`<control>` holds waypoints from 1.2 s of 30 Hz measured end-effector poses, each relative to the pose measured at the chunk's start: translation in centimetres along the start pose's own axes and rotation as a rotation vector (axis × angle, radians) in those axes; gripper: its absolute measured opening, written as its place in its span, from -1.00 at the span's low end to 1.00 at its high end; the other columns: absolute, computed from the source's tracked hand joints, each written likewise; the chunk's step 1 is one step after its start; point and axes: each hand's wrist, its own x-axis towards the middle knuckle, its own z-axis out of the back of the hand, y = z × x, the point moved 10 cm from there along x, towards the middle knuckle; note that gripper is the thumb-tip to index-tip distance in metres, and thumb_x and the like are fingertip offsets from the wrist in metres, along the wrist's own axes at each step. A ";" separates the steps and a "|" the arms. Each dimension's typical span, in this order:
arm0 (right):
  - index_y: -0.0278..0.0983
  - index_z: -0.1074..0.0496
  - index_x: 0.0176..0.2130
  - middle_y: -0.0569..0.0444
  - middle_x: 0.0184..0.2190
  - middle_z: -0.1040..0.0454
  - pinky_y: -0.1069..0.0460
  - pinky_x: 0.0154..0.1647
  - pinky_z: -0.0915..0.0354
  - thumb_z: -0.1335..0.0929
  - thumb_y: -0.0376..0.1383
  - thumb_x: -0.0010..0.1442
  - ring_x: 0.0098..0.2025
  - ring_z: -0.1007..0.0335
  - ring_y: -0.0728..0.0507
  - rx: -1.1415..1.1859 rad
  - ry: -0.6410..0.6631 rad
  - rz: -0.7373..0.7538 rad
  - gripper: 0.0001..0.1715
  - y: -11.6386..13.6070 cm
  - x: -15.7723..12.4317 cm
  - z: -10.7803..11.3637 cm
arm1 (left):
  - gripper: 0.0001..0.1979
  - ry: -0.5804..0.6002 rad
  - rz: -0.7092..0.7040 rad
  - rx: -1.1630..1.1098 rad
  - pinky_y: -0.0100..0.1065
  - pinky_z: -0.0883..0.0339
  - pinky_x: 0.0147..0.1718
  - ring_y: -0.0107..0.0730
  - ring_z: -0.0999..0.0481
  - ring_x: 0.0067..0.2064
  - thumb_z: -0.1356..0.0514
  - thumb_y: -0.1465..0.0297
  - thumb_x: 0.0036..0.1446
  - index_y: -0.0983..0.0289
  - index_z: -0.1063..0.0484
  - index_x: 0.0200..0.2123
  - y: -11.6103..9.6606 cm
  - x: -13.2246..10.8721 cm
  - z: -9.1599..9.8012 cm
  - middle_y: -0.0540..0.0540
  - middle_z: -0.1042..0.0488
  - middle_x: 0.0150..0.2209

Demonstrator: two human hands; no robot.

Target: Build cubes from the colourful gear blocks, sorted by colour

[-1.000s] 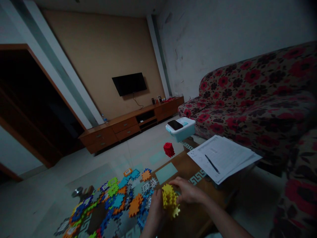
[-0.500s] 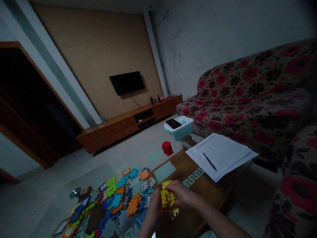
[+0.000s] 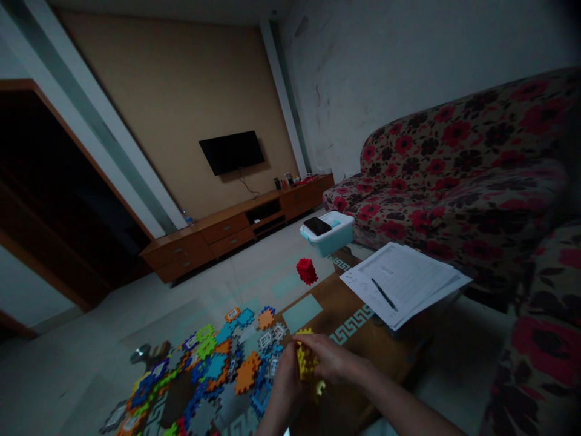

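Between my two hands is a yellow block built of notched interlocking tiles (image 3: 307, 361), held just above the near part of the glass table. My left hand (image 3: 287, 375) grips its left side, the fingers partly hidden behind the thumb. From the right, my right hand (image 3: 333, 358) closes over the block's upper face with bent fingers. A small yellow piece (image 3: 320, 388) shows just below the block; whether it is joined on, I cannot tell. To the left, many loose coloured tiles (image 3: 213, 366) lie spread over the table. Farther off stands a red block of tiles (image 3: 306, 270).
A teal box with a white lid (image 3: 333, 239) carries a black phone (image 3: 316, 226) at the table's far end. Papers (image 3: 408, 272) with a pen (image 3: 384, 295) lie at the right. A flowered sofa (image 3: 436, 163) flanks the table. A round metallic object (image 3: 140, 353) stands at the left.
My right hand's fingers have shifted left across the top of the yellow block, covering more of it. My left hand has moved up slightly, and the view has shifted a little.
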 end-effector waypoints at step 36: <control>-0.11 -0.39 0.09 -0.02 0.11 -0.31 -0.18 0.17 -0.12 -0.55 -0.36 -0.15 0.16 -0.15 -0.31 -0.389 0.232 0.015 -0.20 0.1 -0.7 -3.1 | -0.15 0.137 0.258 0.278 -0.30 -0.21 0.10 -0.09 -0.33 0.16 -0.25 0.49 -0.35 0.40 -0.22 0.16 4.3 -8.6 1.3 0.33 -0.30 0.13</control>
